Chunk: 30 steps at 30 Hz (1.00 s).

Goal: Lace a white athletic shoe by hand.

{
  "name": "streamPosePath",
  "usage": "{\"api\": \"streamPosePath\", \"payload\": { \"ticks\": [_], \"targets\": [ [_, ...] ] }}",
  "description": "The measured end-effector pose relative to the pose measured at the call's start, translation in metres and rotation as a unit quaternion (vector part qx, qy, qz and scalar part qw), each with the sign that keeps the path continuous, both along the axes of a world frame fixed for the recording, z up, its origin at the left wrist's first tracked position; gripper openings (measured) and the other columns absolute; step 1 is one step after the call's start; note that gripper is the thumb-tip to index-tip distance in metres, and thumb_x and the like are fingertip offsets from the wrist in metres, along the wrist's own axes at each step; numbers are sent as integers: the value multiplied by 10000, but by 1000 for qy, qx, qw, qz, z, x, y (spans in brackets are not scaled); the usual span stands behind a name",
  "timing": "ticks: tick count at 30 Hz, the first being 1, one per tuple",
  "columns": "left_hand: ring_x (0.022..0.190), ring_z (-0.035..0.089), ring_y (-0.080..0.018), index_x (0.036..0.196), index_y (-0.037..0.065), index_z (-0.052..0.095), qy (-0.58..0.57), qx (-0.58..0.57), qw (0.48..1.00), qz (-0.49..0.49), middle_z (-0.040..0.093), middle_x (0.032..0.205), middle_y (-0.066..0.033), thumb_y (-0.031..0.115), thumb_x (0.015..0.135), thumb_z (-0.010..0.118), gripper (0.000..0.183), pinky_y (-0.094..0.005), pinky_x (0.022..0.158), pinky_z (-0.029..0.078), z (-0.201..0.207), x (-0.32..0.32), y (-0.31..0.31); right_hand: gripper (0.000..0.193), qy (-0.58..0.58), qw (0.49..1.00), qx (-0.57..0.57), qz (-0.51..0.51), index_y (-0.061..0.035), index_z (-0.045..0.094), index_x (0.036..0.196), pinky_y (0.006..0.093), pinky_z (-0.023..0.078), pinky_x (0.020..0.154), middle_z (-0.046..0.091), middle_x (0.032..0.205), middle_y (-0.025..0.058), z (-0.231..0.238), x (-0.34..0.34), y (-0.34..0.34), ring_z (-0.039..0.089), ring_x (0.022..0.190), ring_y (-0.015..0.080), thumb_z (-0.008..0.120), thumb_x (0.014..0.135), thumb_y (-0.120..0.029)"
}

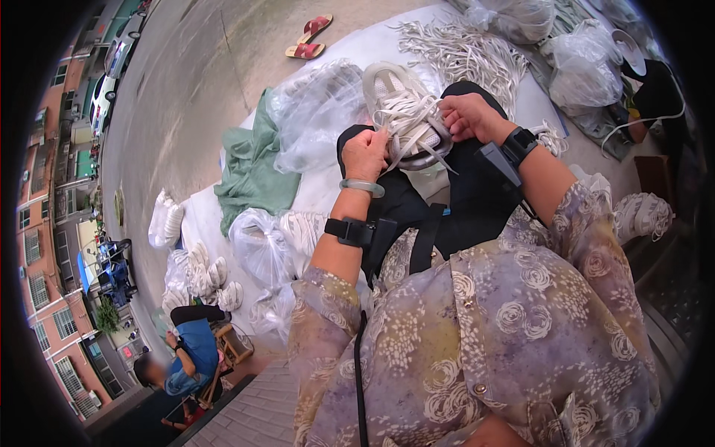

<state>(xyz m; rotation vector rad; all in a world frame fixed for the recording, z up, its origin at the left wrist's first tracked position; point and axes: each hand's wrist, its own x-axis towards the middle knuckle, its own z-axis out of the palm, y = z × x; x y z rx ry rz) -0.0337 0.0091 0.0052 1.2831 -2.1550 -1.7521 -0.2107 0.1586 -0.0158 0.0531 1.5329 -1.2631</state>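
Observation:
A white and pale grey sneaker (387, 80) rests between my knees, its toe pointing away from me and its opening toward me. White shoelaces (406, 112) lie loosely over its tongue. On the sneaker's left side my left hand (365, 155) is closed, with a lace pinched at the fingertips. Opposite it, my right hand (469, 119) has its thumb and forefinger together on a lace at the right edge. The fingers partly hide the lace ends. A bangle circles my left wrist.
Loose white laces (484, 63) are heaped beyond my right knee. Clear plastic bags (316, 112) and a green cloth (257, 167) lie on the white sheet at left. More shoes (201, 272) are piled near a seated person in blue (190, 365). Red sandals (305, 50) lie ahead.

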Motion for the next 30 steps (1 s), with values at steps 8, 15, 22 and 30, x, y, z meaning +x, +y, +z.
{"api": "streamPosePath", "payload": {
  "ticks": [8,15,22,30],
  "targets": [
    [446,491,-47,778,46,591,122,-4,992,15,572,626,-7,122,788,579,77,-171,392,372,3,-13,-2,250,5,1000,-13,-5,-28,541,814,302,498,459,540,616,37,3,2,2,517,460,123,611,765,-263],
    [477,540,-72,909,16,579,72,44,996,39,586,678,-28,113,781,587,161,-174,377,386,3,-9,-6,115,22,998,-65,-10,-31,567,780,280,515,476,553,618,26,2,5,10,536,465,104,572,758,-144],
    [498,564,-112,996,-21,526,81,-29,986,145,581,713,-59,77,746,600,279,-197,396,405,-9,40,-27,86,112,988,-95,47,-24,577,812,236,468,429,571,625,37,-2,21,28,545,467,94,517,766,-64],
    [476,532,-89,812,25,568,51,28,971,231,572,657,-42,109,776,559,91,-195,400,385,-37,101,-32,218,568,771,-82,276,-30,591,809,312,403,488,519,557,81,6,58,43,524,503,207,635,710,-220]
  ]
}}
